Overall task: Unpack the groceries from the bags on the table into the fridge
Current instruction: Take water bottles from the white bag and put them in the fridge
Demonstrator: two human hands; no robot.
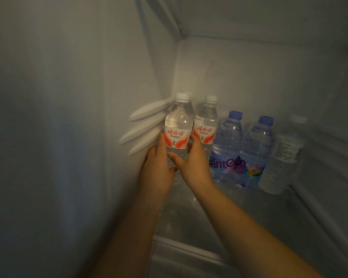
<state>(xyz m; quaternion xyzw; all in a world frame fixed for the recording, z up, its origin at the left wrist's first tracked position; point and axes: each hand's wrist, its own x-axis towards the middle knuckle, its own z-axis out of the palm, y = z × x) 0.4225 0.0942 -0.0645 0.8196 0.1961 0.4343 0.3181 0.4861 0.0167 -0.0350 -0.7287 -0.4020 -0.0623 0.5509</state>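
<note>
Both hands reach deep into the fridge. A clear water bottle with a white cap and a red-and-white label (178, 125) stands upright on the glass shelf (239, 207), close to the left wall. My left hand (158, 167) wraps its left side and my right hand (191, 163) wraps its right side, below the label. A second red-label bottle (206, 121) stands just to its right, and the cap of a third (189, 94) shows behind.
Two blue-capped water bottles (227, 141) (257, 149) stand further right, then a clear bottle with a white label (283, 157) near the right wall. White shelf-support ribs (147, 112) stick out of the left wall beside my left hand.
</note>
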